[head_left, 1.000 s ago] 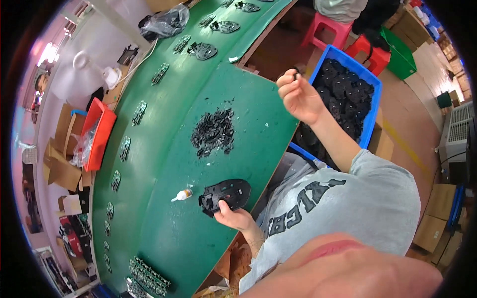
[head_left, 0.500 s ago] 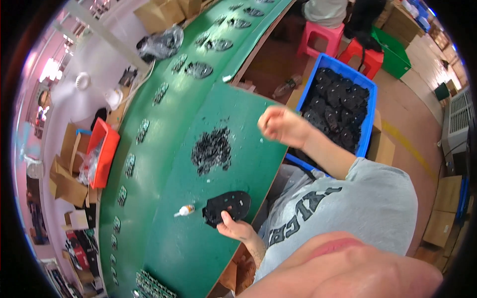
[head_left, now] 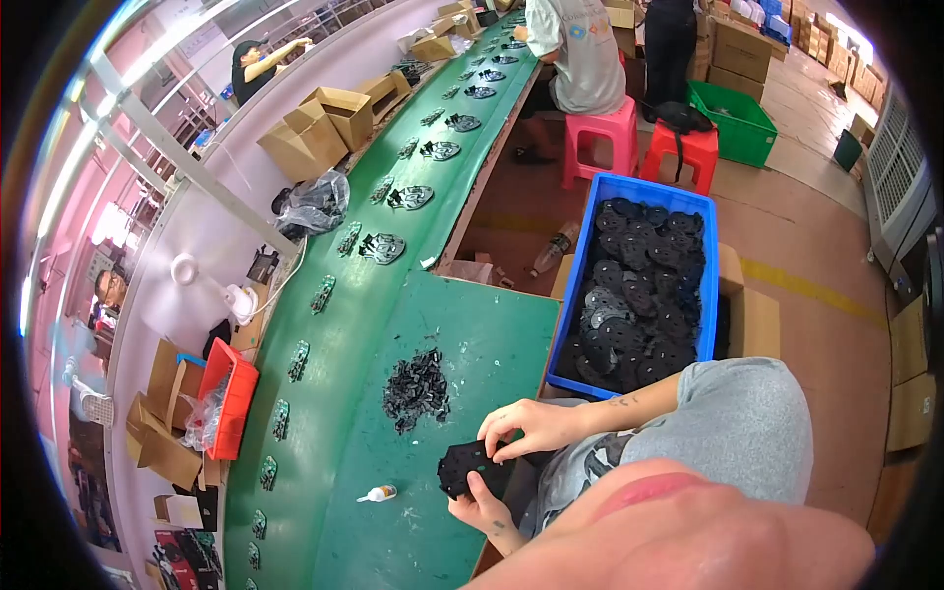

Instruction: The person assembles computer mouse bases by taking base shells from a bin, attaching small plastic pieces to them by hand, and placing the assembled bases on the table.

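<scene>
My left hand (head_left: 484, 509) grips a black plastic shell (head_left: 466, 466) by its lower side, thumb across the face, above the near edge of the green table (head_left: 334, 536). Over the shell's other side, my right hand (head_left: 531, 425) is bent down with thumb and fingertips closed in a pinch; what is between them, if anything, is too small to make out. A heap of small black pieces (head_left: 417, 387) lies on the tabletop beyond my hands. Close to the shell, a small white bottle (head_left: 379, 494) with a narrow tip lies on its side.
Green circuit boards (head_left: 298, 362) and black shells with boards (head_left: 383, 248) line the green belt. A blue crate (head_left: 710, 285) full of black shells stands on my right. Beyond it are a pink stool (head_left: 598, 128) with a seated person and a red stool (head_left: 682, 152). A red bin (head_left: 236, 403) stands across the belt.
My right hand has come down from above the table's edge near the blue crate to the shell. The shell, in my left hand, is tilted up more. The view has shifted.
</scene>
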Motion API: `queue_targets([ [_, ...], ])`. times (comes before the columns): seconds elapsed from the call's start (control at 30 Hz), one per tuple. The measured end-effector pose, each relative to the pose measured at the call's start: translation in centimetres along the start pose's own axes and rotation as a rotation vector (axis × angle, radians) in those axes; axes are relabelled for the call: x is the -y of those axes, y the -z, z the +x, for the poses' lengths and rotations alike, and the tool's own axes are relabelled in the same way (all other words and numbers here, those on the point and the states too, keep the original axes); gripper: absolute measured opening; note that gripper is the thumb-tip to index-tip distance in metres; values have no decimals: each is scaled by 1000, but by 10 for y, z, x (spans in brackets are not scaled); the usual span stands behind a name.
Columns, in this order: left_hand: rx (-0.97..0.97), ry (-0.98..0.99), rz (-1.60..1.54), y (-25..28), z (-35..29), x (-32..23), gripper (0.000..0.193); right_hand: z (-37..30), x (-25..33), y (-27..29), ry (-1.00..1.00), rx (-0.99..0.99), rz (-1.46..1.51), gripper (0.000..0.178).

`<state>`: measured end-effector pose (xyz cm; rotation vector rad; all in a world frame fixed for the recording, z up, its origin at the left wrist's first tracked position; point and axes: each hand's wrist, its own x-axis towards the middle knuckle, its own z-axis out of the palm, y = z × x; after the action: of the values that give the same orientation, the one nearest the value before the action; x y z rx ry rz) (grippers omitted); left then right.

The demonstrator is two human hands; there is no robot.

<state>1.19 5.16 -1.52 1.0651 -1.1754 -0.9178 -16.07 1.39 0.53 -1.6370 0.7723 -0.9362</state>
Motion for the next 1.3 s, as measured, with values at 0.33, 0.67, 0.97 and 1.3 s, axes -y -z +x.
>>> queue_targets([
  [0.33, 26, -27, 75, -8, -3, -6, 21, -6, -2, 8, -138, -17, 205, 14],
  [0.67, 74, 30, 77, -9, -8, -4, 21, -7, -18, 12, -271, 74, 497, 29],
  [0.97, 17, 144, -98, -19, -5, 3, 19, -4, -16, 29, -321, 182, 555, 28],
  [1.3, 42, 169, -51, -13, -4, 1, 20, -3, -14, 25, -341, 147, 555, 25],
])
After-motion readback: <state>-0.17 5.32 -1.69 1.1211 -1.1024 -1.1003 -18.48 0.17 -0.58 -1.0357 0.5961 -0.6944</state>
